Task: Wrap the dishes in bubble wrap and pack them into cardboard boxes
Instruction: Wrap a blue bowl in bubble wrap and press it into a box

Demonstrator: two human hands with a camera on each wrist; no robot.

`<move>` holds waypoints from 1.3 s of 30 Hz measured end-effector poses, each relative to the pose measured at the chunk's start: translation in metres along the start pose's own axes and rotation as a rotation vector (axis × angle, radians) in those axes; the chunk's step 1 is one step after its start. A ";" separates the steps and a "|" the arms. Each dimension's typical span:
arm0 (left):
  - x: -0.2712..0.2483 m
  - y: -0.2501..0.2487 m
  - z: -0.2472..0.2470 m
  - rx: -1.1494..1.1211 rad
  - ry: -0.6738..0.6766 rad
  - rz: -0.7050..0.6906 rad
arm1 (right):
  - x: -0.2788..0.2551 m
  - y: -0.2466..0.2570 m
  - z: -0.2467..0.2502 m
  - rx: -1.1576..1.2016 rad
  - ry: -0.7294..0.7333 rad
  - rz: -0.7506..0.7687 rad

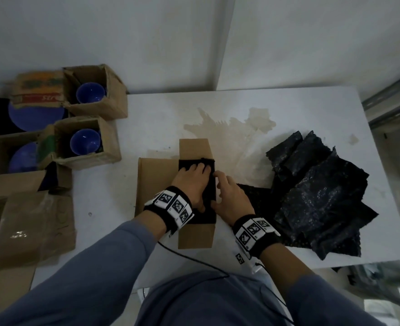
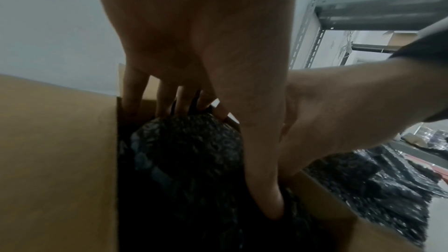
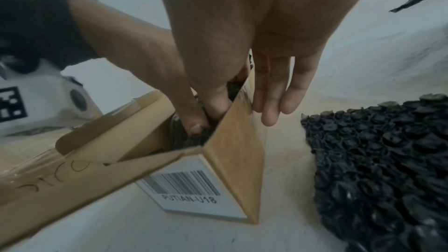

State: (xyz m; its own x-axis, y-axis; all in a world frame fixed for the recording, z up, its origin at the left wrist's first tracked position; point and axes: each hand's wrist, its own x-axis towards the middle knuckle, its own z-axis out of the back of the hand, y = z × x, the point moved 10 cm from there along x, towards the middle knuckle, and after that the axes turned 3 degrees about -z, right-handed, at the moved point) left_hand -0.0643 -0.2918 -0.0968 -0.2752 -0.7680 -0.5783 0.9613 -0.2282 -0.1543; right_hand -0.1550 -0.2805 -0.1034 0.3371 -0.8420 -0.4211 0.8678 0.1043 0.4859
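Observation:
An open cardboard box (image 1: 195,234) stands in the middle of the white table (image 1: 114,208), with a barcode label (image 3: 191,183) on its end. Inside lies a dish wrapped in black bubble wrap (image 2: 189,150). My left hand (image 1: 192,182) is spread flat on the bundle. Its fingers (image 2: 164,95) reach down past the far end, and its thumb (image 2: 271,204) presses between the wrap and the right wall. My right hand (image 1: 231,198) pinches that right wall, thumb (image 3: 218,101) inside and fingers (image 3: 271,102) outside. The dish itself is hidden by the wrap.
A pile of black bubble wrap sheets (image 1: 316,196) lies right of the box. At the left stand open boxes with blue cups (image 1: 90,95) (image 1: 85,141) and blue plates (image 1: 34,118), plus a taped box (image 1: 34,227). A metal rack (image 1: 391,102) stands at the far right.

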 end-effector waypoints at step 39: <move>0.019 0.003 -0.011 -0.009 0.087 0.096 | -0.005 0.037 0.005 -0.670 0.164 0.056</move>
State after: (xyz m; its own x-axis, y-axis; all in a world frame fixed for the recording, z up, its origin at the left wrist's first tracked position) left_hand -0.0670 -0.3004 -0.1169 -0.1799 -0.7311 -0.6581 0.9834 -0.1503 -0.1019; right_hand -0.1264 -0.2749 -0.0798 0.3930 -0.7405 -0.5452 0.8683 0.4940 -0.0451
